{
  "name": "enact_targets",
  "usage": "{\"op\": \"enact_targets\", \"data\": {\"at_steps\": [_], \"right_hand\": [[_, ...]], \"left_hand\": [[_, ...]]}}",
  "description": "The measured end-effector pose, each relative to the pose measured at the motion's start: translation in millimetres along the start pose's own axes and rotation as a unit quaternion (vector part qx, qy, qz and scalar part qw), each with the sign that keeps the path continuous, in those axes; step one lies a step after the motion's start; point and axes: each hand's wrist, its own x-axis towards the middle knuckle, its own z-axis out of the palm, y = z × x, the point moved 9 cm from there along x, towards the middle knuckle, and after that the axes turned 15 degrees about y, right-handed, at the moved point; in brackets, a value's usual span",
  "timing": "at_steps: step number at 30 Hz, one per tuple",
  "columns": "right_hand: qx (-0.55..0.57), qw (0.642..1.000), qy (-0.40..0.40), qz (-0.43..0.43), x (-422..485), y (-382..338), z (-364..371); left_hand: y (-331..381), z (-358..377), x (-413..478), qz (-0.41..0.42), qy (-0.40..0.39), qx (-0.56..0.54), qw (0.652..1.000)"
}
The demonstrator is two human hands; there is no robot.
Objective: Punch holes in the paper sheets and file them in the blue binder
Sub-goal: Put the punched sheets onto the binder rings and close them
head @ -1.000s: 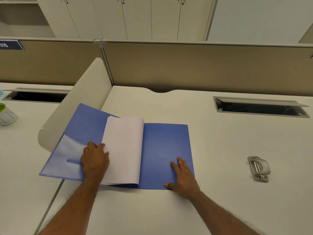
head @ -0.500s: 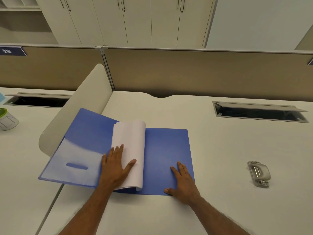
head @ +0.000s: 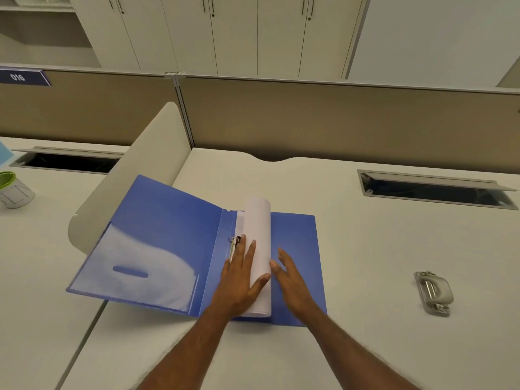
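Note:
The blue binder (head: pixel 168 235) lies open on the white desk, its left cover resting against a low curved divider. White paper sheets (head: pixel 260 249) stand curled in a fold over the spine, threaded on a metal ring (head: pixel 233 241). My left hand (head: pixel 242 274) lies flat with spread fingers against the left side of the sheets, thumb under the fold. My right hand (head: pixel 289 280) hovers open just right of the sheets, over the binder's right cover. A grey hole punch (head: pixel 434 292) sits on the desk to the right, apart from both hands.
A curved white divider (head: pixel 135 175) stands at the left, under the binder's cover. A green-rimmed cup (head: pixel 12 190) sits on the neighbouring desk. Cable slots (head: pixel 433 187) open at the back. A beige partition (head: pixel 337 122) closes off the desk's far edge.
My left hand has pushed the sheets rightward over the spine, uncovering the ring and the left cover. My right hand has lifted off the right cover and moved left toward the sheets.

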Motion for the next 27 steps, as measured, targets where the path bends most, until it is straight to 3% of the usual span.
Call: {"op": "enact_targets", "data": {"at_steps": [5, 7, 9, 13, 17, 23, 27], "right_hand": [[0.064, 0.997, 0.027, 0.015, 13, -11, -8], [0.048, 0.998, 0.046, 0.004, 20, -13, -18], [0.024, 0.997, 0.070, 0.006, 26, -10, -30], [-0.099, 0.988, 0.119, 0.008, 36, 4, -54], [-0.270, 0.939, 0.177, -0.115, 40, -9, -61], [-0.350, 0.916, -0.037, -0.194, 51, -8, 33], [-0.374, 0.891, -0.105, -0.236, 57, -12, 76]], "left_hand": [[12, -17, 6, -0.029, 0.056, -0.152, 0.986], [-11, -20, 9, -0.078, 0.084, -0.115, 0.987], [-34, -23, 13, -0.094, 0.098, -0.010, 0.991], [-56, -22, 16, -0.100, 0.069, 0.076, 0.990], [-67, -34, 10, -0.174, 0.131, 0.031, 0.975], [-76, -39, -8, -0.268, 0.177, -0.001, 0.947], [-73, -42, -12, -0.272, 0.204, -0.016, 0.940]]}}
